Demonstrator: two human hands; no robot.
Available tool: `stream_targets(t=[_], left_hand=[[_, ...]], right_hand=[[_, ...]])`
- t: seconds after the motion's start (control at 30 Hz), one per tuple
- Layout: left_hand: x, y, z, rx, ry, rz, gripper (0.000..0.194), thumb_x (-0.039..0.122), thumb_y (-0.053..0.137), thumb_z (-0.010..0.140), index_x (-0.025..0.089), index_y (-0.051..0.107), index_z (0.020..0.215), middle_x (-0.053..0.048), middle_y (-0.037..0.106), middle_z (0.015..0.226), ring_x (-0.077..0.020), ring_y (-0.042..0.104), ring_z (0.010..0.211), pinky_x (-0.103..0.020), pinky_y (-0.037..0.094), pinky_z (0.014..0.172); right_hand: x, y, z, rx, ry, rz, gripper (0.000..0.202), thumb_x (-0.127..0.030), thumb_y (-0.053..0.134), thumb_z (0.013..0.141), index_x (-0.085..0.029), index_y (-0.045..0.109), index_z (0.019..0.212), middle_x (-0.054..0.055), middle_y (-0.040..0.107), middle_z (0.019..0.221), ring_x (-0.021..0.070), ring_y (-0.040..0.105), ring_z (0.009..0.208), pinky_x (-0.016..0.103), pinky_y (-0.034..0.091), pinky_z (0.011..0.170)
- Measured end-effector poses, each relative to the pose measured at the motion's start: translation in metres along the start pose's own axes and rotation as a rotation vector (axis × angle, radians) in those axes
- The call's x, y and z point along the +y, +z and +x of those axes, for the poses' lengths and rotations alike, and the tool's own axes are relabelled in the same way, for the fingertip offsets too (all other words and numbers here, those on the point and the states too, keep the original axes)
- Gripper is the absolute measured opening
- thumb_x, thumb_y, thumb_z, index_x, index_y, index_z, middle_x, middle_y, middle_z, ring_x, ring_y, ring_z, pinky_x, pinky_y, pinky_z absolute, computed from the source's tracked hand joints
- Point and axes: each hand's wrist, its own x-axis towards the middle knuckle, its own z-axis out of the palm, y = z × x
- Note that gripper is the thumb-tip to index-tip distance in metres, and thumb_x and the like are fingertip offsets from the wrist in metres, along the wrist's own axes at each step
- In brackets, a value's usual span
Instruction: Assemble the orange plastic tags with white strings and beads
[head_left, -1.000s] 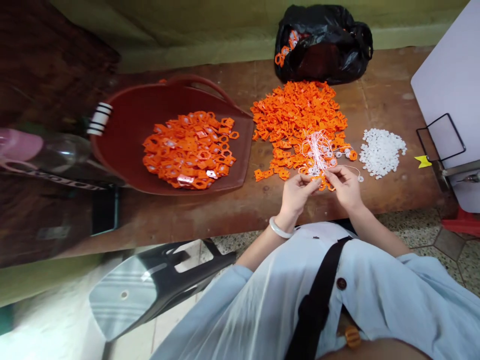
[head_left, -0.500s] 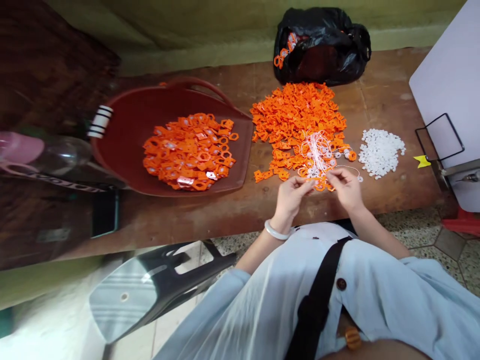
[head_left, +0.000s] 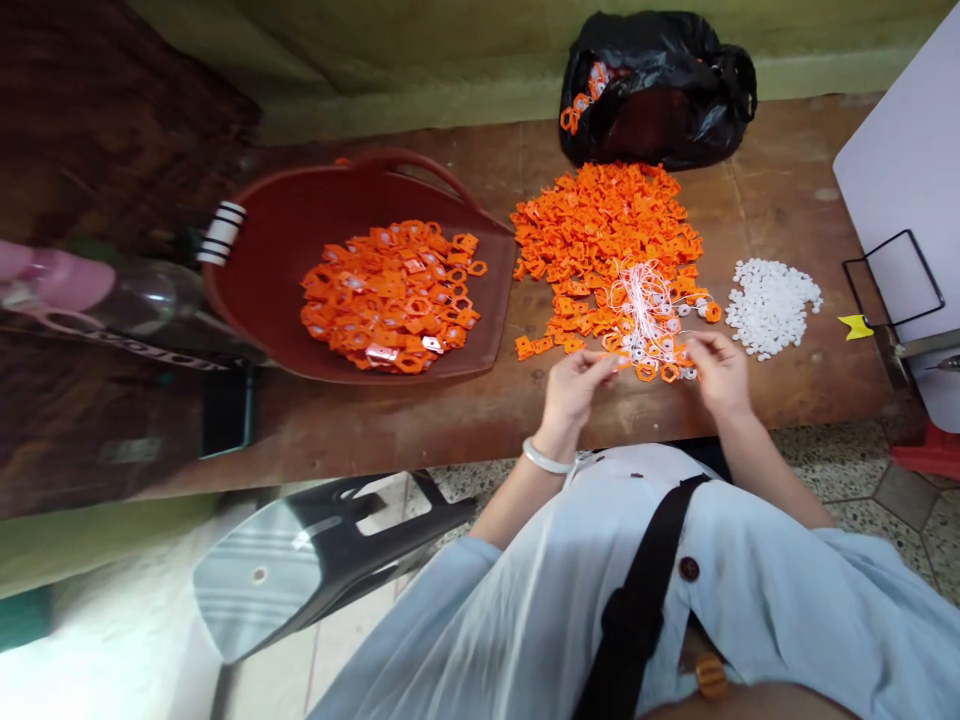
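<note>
My left hand, with a pale bangle at its wrist, is closed in a pinch. At its fingertips shows a small orange plastic piece. To the right, my right hand is also pinched shut, on a thin white string; an orange bit shows beside its fingertips. Between and beyond both hands lies a tangled bundle of white string with white discs and orange rings on it. Behind the bundle spreads a heap of orange plastic pieces. A pile of small white beads is right of my right hand.
On the wooden table stands a dark red basket with orange pieces in it. A black plastic bag sits at the back. At the left are a bottle and a phone. A grey plastic stool is below.
My hands have moved apart, the right one to the right and the left slightly left. The loose string end with a white disc no longer shows beyond my right hand. The view has shifted slightly.
</note>
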Motion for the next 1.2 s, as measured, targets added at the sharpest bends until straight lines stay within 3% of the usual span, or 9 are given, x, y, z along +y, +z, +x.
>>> stream_targets(t=[0.1,0.23,0.37,0.5,0.67,0.73,0.97,1.1,1.2], left_hand=[[0.008,-0.026,0.008,0.11,0.014,0.001,0.041,0.04,0.088,0.045,0.014,0.062,0.063,0.001,0.064,0.057,-0.0084,0.057,0.052,-0.02,0.043,0.051],[0.008,-0.035,0.005,0.047,-0.06,0.036,0.04,0.041,0.087,0.047,0.013,0.062,0.063,0.001,0.063,0.056,-0.0093,0.058,0.052,-0.021,0.042,0.05],[0.006,-0.024,-0.005,-0.025,-0.124,0.029,0.043,0.043,0.089,0.045,0.013,0.062,0.063,0.0,0.063,0.055,-0.0089,0.057,0.05,-0.021,0.042,0.049],[0.007,-0.018,-0.01,-0.066,-0.137,0.032,0.042,0.042,0.089,0.045,0.014,0.063,0.062,0.0,0.063,0.055,-0.0091,0.057,0.051,-0.021,0.042,0.05],[0.007,-0.014,-0.014,-0.116,-0.123,0.027,0.039,0.041,0.088,0.048,0.014,0.063,0.062,0.001,0.063,0.056,-0.0082,0.056,0.05,-0.021,0.043,0.051],[0.007,-0.014,-0.016,-0.119,-0.109,0.004,0.039,0.04,0.088,0.049,0.014,0.063,0.065,0.001,0.064,0.057,-0.0083,0.056,0.051,-0.022,0.044,0.053],[0.005,-0.017,-0.017,-0.082,-0.006,-0.033,0.042,0.039,0.089,0.048,0.016,0.064,0.072,0.0,0.068,0.069,-0.0095,0.06,0.061,-0.025,0.05,0.065],[0.0,-0.025,-0.017,-0.002,0.154,0.142,0.037,0.035,0.086,0.055,0.017,0.064,0.078,0.0,0.068,0.072,-0.0108,0.062,0.065,-0.024,0.05,0.066],[0.003,-0.047,-0.005,-0.041,0.193,0.343,0.037,0.033,0.084,0.058,0.018,0.067,0.087,0.001,0.066,0.07,-0.0111,0.06,0.061,-0.023,0.047,0.061]], right_hand=[[-0.001,-0.04,0.027,0.183,-0.069,0.066,0.03,-0.04,0.081,0.061,-0.019,0.068,0.078,-0.004,0.063,0.062,0.0091,0.056,0.054,0.023,0.045,0.052],[0.0,-0.066,0.042,0.234,-0.15,0.071,0.033,-0.04,0.08,0.065,-0.02,0.07,0.089,-0.003,0.066,0.069,0.009,0.059,0.058,0.023,0.047,0.057],[0.002,-0.055,0.033,0.178,-0.085,0.037,0.036,-0.043,0.081,0.063,-0.021,0.07,0.088,0.0,0.07,0.079,0.0119,0.063,0.064,0.026,0.05,0.06],[-0.004,-0.028,0.015,0.042,-0.071,-0.008,0.032,-0.046,0.078,0.067,-0.023,0.071,0.088,0.001,0.072,0.083,0.0145,0.066,0.071,0.031,0.055,0.07],[-0.016,0.015,-0.018,-0.398,-0.027,-0.021,0.034,-0.049,0.077,0.071,-0.026,0.071,0.096,0.003,0.073,0.094,0.0162,0.068,0.085,0.032,0.056,0.08],[-0.018,0.026,-0.026,-0.502,0.0,-0.036,0.037,-0.048,0.078,0.069,-0.025,0.071,0.098,0.003,0.073,0.094,0.0159,0.068,0.083,0.032,0.057,0.078],[-0.018,0.025,-0.024,-0.478,0.041,-0.099,0.025,-0.044,0.079,0.068,-0.021,0.071,0.075,0.001,0.072,0.075,0.0143,0.065,0.068,0.029,0.055,0.068],[-0.013,0.015,-0.021,-0.402,0.033,-0.133,0.026,-0.044,0.077,0.07,-0.022,0.074,0.083,0.003,0.074,0.085,0.0165,0.068,0.079,0.032,0.056,0.077],[-0.004,0.0,-0.019,-0.331,0.05,-0.132,0.027,-0.045,0.077,0.069,-0.022,0.074,0.084,0.003,0.074,0.082,0.0173,0.068,0.076,0.035,0.058,0.075]])
